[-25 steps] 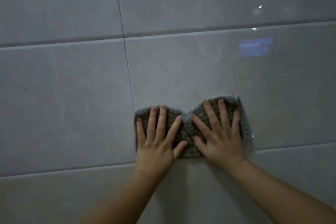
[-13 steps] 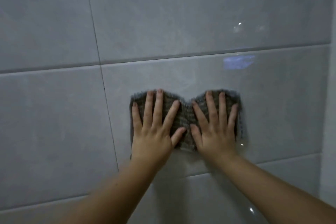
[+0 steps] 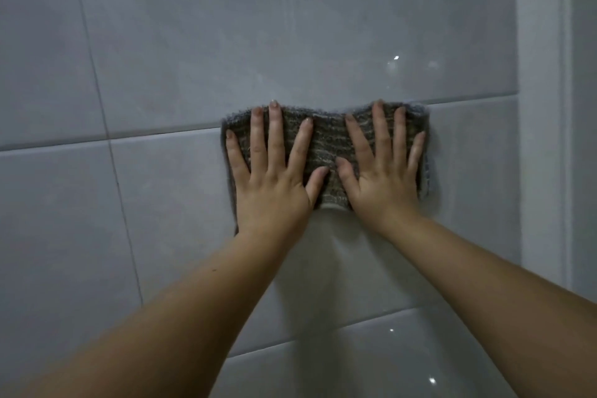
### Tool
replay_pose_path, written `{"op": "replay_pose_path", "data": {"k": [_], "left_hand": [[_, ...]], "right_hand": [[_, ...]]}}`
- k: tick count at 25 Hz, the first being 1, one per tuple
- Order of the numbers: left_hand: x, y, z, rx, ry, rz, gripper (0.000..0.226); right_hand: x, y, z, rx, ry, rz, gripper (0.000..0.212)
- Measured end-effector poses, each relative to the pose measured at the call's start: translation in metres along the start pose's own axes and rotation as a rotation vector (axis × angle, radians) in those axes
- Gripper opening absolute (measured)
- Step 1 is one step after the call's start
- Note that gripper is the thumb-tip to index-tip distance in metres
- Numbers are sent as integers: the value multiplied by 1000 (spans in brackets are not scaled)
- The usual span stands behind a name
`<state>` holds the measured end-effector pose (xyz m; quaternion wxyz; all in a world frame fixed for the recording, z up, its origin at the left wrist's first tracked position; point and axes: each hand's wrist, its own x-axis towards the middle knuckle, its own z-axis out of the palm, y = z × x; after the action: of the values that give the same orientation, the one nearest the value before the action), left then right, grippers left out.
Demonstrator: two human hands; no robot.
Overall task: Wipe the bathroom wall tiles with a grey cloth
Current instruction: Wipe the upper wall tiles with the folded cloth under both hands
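A grey ribbed cloth lies flat against the glossy grey wall tiles, its top edge on a horizontal grout line. My left hand presses its left half with fingers straight and spread. My right hand presses the right half the same way, thumbs nearly touching in the middle. Most of the cloth is hidden under my palms; a light blue edge shows at its right side.
A white vertical corner strip bounds the tiles on the right, close to the cloth's right edge. A vertical grout line runs at the left. More tiles continue below my forearms.
Both hands have slid the cloth up and to the right along the wall, from mid-tile to the grout line and close to the white corner strip. The cloth has flattened out.
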<state>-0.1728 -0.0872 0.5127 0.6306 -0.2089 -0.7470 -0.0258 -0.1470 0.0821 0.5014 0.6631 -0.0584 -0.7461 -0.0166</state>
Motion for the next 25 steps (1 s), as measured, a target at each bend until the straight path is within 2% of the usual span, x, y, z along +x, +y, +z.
{"op": "replay_pose_path", "data": {"k": [3, 6, 10, 14, 17, 21, 25], "left_hand": [[-27, 10, 7, -23, -16, 95, 67], [-52, 12, 6, -9, -40, 165, 67], [-23, 16, 4, 15, -28, 200, 64], [37, 50, 6, -4, -10, 103, 64], [34, 76, 14, -28, 19, 55, 64], [-7, 89, 22, -48, 6, 168, 63], [-27, 90, 20, -17, -34, 246, 63]], "right_hand": [[-43, 3, 2, -13, -3, 46, 60], [-71, 0, 0, -12, -69, -12, 60], [-32, 14, -3, 2, -101, -145, 62], [21, 52, -9, -15, -120, -48, 62], [12, 66, -5, -12, -76, 43, 60], [-39, 75, 0, -26, -44, 109, 58], [-72, 81, -2, -26, -94, -4, 56]]}}
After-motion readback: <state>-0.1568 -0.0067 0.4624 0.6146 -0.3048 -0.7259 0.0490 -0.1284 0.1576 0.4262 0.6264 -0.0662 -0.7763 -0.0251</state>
